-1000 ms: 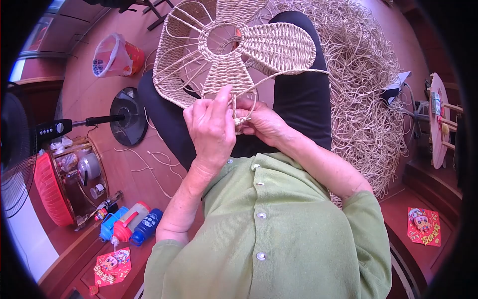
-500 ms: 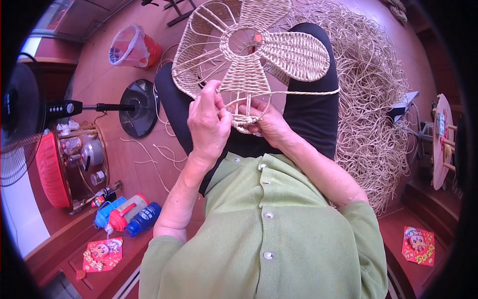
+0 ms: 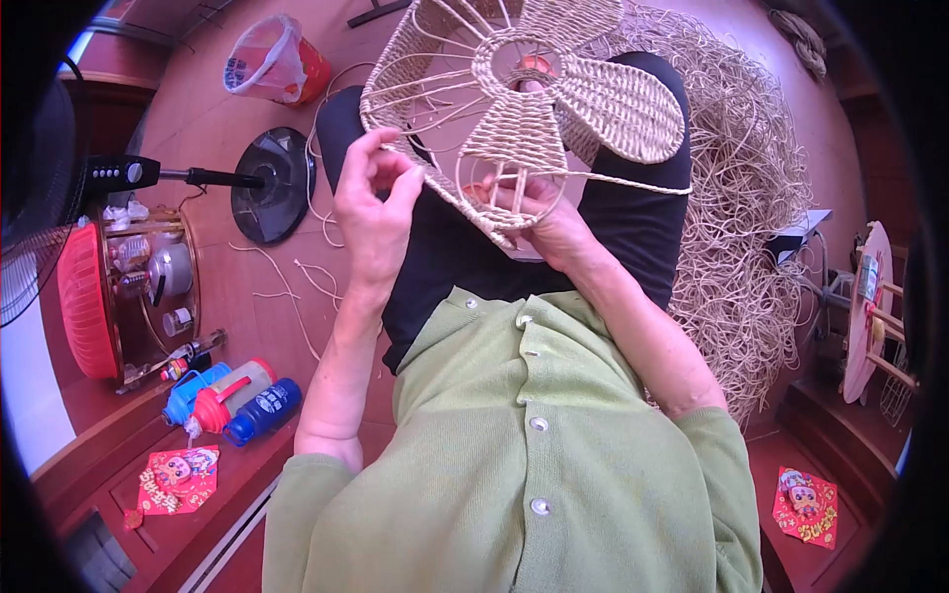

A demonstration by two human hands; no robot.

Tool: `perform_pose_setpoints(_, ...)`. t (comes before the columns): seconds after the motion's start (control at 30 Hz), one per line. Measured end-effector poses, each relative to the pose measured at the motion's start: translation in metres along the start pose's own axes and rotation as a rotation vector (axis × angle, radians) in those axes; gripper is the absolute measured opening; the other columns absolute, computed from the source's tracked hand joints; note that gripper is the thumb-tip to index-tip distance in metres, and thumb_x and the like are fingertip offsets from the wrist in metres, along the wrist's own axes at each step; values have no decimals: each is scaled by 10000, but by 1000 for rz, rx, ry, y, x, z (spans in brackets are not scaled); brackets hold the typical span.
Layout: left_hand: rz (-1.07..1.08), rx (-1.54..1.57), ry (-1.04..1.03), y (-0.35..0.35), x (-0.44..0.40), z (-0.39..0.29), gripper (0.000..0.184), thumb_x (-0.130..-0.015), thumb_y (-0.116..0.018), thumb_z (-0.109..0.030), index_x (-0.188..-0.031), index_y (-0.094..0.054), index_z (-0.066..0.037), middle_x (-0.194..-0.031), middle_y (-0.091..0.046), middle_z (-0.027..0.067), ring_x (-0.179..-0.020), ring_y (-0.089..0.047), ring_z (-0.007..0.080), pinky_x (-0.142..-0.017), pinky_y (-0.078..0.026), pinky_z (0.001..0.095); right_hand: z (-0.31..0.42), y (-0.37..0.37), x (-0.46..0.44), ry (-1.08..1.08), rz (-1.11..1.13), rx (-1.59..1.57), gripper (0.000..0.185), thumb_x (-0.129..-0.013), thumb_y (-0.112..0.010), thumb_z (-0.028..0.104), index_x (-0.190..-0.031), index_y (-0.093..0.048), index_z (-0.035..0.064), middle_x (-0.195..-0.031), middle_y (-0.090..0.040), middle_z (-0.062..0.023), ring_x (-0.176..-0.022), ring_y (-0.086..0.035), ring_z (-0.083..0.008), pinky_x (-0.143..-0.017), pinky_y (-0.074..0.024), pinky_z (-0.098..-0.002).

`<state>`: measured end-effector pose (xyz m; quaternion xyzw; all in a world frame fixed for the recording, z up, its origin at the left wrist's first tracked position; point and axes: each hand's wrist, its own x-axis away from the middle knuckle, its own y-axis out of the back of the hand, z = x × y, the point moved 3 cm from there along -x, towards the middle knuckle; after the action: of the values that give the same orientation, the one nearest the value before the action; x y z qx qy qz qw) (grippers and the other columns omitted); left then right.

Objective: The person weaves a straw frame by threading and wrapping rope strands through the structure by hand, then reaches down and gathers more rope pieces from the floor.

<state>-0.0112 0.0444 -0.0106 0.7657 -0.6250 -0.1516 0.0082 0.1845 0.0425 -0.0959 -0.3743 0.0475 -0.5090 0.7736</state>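
Two bare hands are at a tan woven-cord frame [image 3: 514,136] with petal-shaped panels around a ring, which sits over the lap, between the knees of black trousers [image 3: 638,217]. The left hand [image 3: 374,212] is raised just beside the frame's lower left edge, thumb and forefinger apart. The right hand [image 3: 560,229] reaches behind the round loop at the frame's lower end; its fingers are partly hidden, so I cannot tell whether they are clamped. A thin tan strand [image 3: 633,184] runs rightward from the loop across one thigh, near a large tangled heap of tan cord [image 3: 746,222] on the floor.
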Motion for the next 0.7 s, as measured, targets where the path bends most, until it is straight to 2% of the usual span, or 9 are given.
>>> perform_pose_setpoints(0.1, 59, 30, 194, 8, 25, 1, 264, -911, -635, 32, -1168, -599, -14, -914, -622, 19, -823, -616, 82, -734, -524, 230, -12, 6, -6, 68, -38, 240, 312, -940, -719, 293, -1133, -668, 54, -998, -700, -34, -832, -647, -86, -743, -523, -254)
perform_pose_setpoints(0.2, 148, 59, 364, -1, 51, 15, 176, -934, -628, 15, -1109, -636, -2, -978, -666, 56, -876, -670, 114, -739, -572, 249, -11, 3, -19, 66, -169, 692, 323, -952, -698, 315, -1138, -668, 52, -984, -683, -32, -846, -640, -99, -742, -518, -267)
perform_pose_setpoints(0.23, 162, 19, 373, -5, 56, 20, 160, -934, -631, 14, -1092, -654, 8, -996, -673, 60, -895, -673, 119, -755, -575, 252, -11, 2, -24, 180, -162, 758, 344, -952, -692, 340, -1135, -665, 50, -982, -674, -32, -863, -629, -103, -750, -512, -271)
perform_pose_setpoints(0.3, 159, -18, 317, -10, 61, 25, 158, -931, -637, 13, -1075, -697, 36, -1056, -687, 71, -937, -673, 133, -798, -575, 260, -15, 5, -23, 136, -115, 598, 301, -970, -646, 345, -1070, -671, 62, -856, -645, -9, -690, -575, -60, -574, -463, -230)
perform_pose_setpoints(0.37, 116, -16, 234, -16, 62, 20, 155, -910, -659, -5, -1052, -713, 29, -1028, -704, 56, -862, -661, 96, -746, -544, 238, -18, 3, -16, 27, -83, 454, 281, -978, -623, 359, -1038, -681, 90, -755, -608, 35, -548, -496, -25, -435, -370, -196)
perform_pose_setpoints(0.4, 88, -20, 201, -17, 65, 16, 154, -900, -670, -15, -1040, -720, 26, -1014, -713, 49, -824, -655, 77, -721, -528, 226, -16, 1, -12, 28, -59, 469, 275, -976, -627, 357, -1042, -684, 96, -748, -604, 44, -550, -495, -23, -434, -363, -193)
perform_pose_setpoints(0.5, 97, -102, 132, -20, 74, 12, 222, -913, -639, -14, -1122, -707, 20, -1104, -698, 82, -967, -665, 147, -814, -532, 269, -6, -7, 1, -35, -54, 549, 228, -958, -670, 315, -1057, -710, 114, -769, -616, 66, -591, -508, -15, -452, -342, -179)
perform_pose_setpoints(0.6, 121, 119, 238, -26, 88, 17, 367, -921, -586, 5, -1286, -618, 23, -1312, -585, 115, -1193, -585, 195, -997, -484, 319, 1, -9, 9, -56, -97, 560, 236, -922, -729, 250, -1094, -722, 90, -968, -677, 46, -887, -576, -33, -772, -461, -203)
perform_pose_setpoints(0.7, 152, 375, 343, -31, 98, 22, 513, -920, -544, 11, -1428, -479, 36, -1471, -424, 124, -1340, -469, 224, -1144, -380, 383, 4, -15, 10, 15, -64, 541, 206, -945, -694, 210, -1102, -724, 78, -970, -683, 47, -896, -585, -37, -789, -472, -209)
